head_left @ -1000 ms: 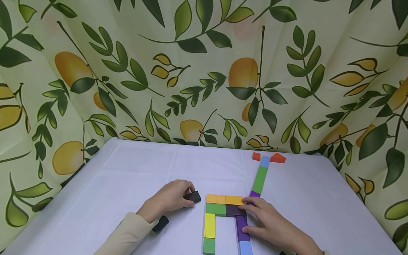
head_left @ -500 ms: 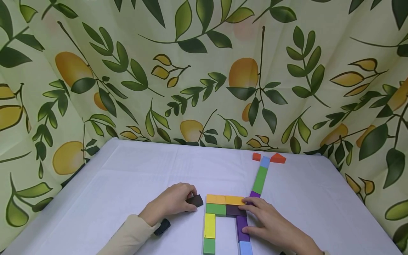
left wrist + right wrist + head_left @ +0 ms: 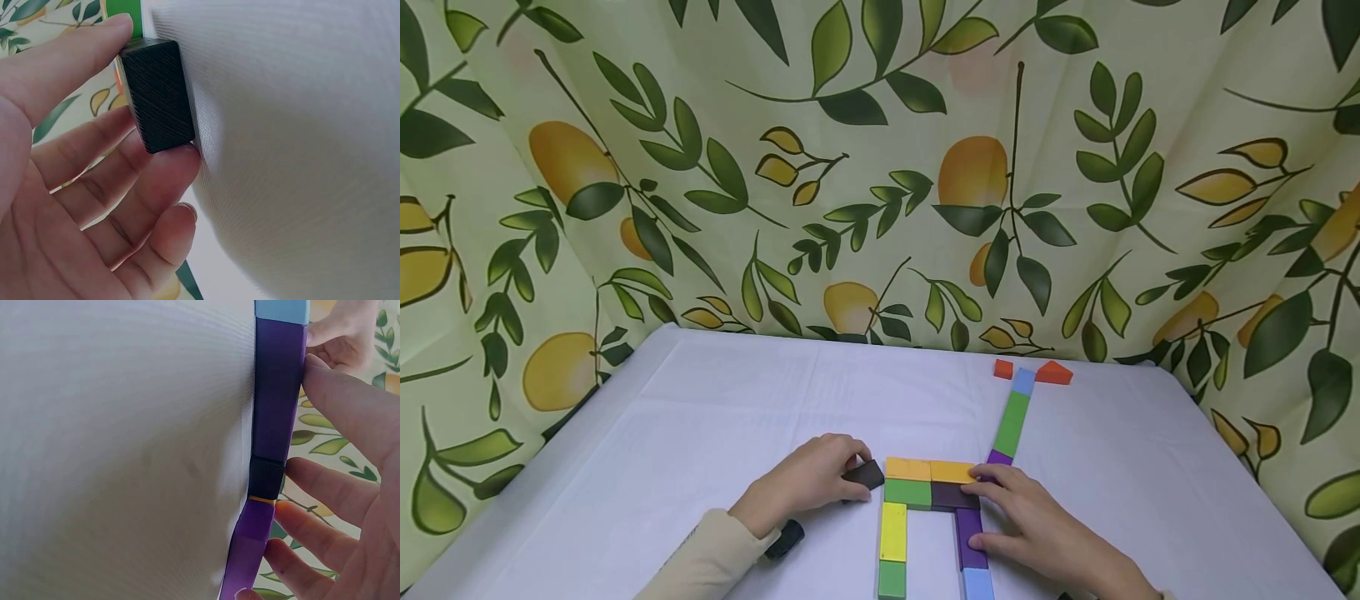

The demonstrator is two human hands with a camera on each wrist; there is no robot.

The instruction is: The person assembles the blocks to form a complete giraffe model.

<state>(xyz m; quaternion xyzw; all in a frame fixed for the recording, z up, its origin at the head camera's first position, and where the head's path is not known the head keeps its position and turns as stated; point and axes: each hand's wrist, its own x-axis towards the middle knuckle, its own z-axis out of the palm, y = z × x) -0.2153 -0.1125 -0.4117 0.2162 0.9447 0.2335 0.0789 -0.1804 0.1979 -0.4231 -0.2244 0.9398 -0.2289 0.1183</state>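
Observation:
My left hand point(image 3: 805, 477) pinches a black block point(image 3: 865, 474) between thumb and fingers, low over or on the cloth. The block's right end is close to the left corner of an orange block point(image 3: 907, 468); whether they touch I cannot tell. In the left wrist view the black block point(image 3: 159, 97) stands between the thumb and the fingertips. With fingers spread, my right hand point(image 3: 1048, 521) rests along the right side of the laid-out blocks. Its thumb touches a long purple block point(image 3: 969, 533), and its fingertips reach a dark block point(image 3: 951, 496) and a second orange block point(image 3: 951, 472).
A row of purple, green point(image 3: 1012, 422) and light blue point(image 3: 1023, 381) blocks leads toward the back, between two red blocks point(image 3: 1055, 372). Yellow point(image 3: 892, 531) and green point(image 3: 892, 579) blocks form the left leg. Behind the white table point(image 3: 722, 400) hangs a printed curtain point(image 3: 880, 183).
My left hand has slid the black block right and slightly nearer to me, closer to the orange block. The right hand and the laid-out blocks have stayed in place.

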